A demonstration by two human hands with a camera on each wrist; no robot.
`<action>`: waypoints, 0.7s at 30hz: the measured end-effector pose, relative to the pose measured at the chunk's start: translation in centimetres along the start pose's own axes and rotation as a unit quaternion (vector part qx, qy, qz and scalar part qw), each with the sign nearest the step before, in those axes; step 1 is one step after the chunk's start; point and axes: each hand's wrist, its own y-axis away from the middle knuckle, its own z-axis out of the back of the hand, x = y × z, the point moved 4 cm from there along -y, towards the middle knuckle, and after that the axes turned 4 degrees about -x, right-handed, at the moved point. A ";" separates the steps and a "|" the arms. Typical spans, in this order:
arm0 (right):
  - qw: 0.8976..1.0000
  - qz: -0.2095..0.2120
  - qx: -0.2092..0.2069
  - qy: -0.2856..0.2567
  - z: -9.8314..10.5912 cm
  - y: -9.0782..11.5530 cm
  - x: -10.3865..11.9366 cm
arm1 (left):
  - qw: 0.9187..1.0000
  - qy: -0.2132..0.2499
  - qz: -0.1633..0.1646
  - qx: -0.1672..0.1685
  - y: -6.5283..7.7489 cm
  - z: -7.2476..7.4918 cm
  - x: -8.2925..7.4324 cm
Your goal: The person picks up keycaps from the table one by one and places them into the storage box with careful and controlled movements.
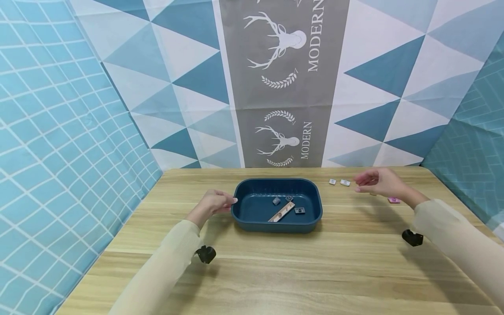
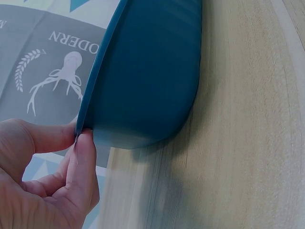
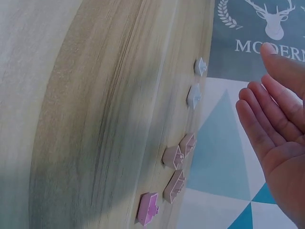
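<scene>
My left hand (image 1: 215, 202) pinches the left rim of a dark blue oval tub (image 1: 277, 227) between thumb and fingers; the left wrist view shows the tub's outer wall (image 2: 143, 71) close up. Inside lie a long pale tan toy brick (image 1: 281, 212) and several small grey bricks, one grey brick (image 1: 299, 210) near the right side. My right hand (image 1: 379, 183), empty with fingers loosely bent, hovers over the table's far right. Below it, in the right wrist view, are two white bricks (image 3: 193, 95), several tan bricks (image 3: 174, 186) and a pink brick (image 3: 148, 209).
The wooden table (image 1: 252, 271) ends at the back against a patterned cloth (image 1: 283, 92) with deer heads. Blue tiled cloth (image 1: 51, 131) hangs on the left, teal cloth (image 1: 468, 144) on the right. A black wrist camera (image 1: 206, 254) sits below the left cuff.
</scene>
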 end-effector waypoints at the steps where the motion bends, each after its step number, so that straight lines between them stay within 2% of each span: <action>1: 1.000 -0.001 0.000 0.002 0.0 0.0 0.0 | 1.000 0.000 0.000 0.000 0.0 0.0 0.0; 8: 1.000 0.008 -0.008 0.009 0.3 0.1 -0.4 | 1.000 0.005 -0.004 0.011 0.3 0.0 -0.2; 12: 1.000 0.018 -0.015 0.014 0.5 0.2 -1.1 | 1.000 0.005 -0.002 0.005 -0.1 -0.1 0.0; 21: 0.997 -0.017 -0.013 0.068 1.2 0.7 -2.9 | 1.000 0.006 0.000 0.003 -0.2 -0.1 0.1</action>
